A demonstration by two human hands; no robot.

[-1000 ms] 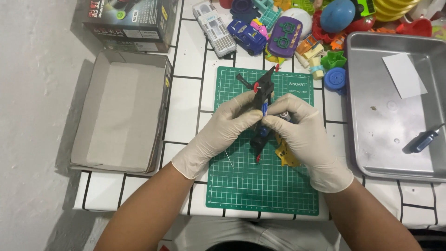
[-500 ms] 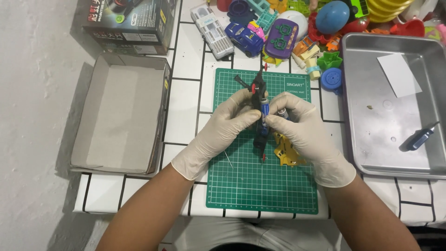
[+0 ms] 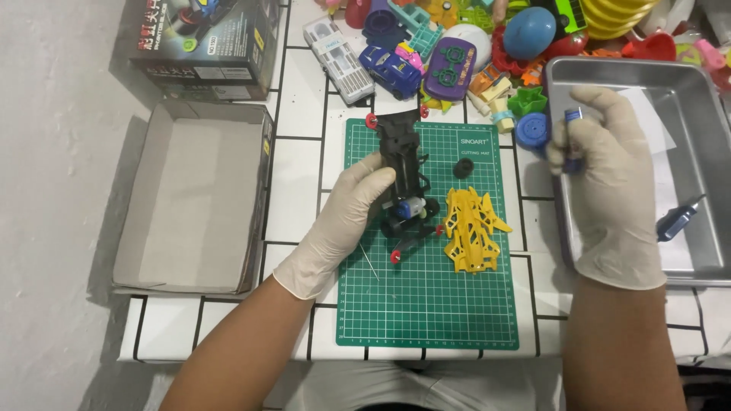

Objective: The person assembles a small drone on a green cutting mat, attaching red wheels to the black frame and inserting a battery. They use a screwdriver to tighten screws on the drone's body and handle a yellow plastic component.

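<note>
On the green cutting mat [image 3: 426, 304], at its upper middle, lies the black toy car chassis [image 3: 403, 179], long axis running away from you, small red rollers at its corners. Your left hand [image 3: 346, 217] rests against its left flank, thumb and fingers curled round the side near the rear wheels, holding it down. Your right hand [image 3: 609, 179] is lifted over the left rim of the metal tray [image 3: 708, 91], fingers closed in a pinch on a small blue-tipped piece [image 3: 572, 116]; what exactly it is you cannot tell from here.

The chassis looks like light, thin moulded plastic: stiff enough to hold by the side rails, but likely to flex or snap at the slender roller arms. Grip the middle of the body, not the red rollers or the wheels, which may turn or pop off. Gloves may make the smooth plastic a little slippery.

Just right of the chassis lies the yellow body shell [image 3: 470, 228], an open lattice and probably fragile, and above it one loose black wheel [image 3: 463, 167] that could roll. A thin pin [image 3: 369, 262] lies on the mat beside your left wrist. A blue screwdriver [image 3: 678, 221] lies in the tray. A heap of coloured toys [image 3: 457, 46] crowds the far edge of the surface, and an open cardboard box [image 3: 190, 198] sits well to the left.
</note>
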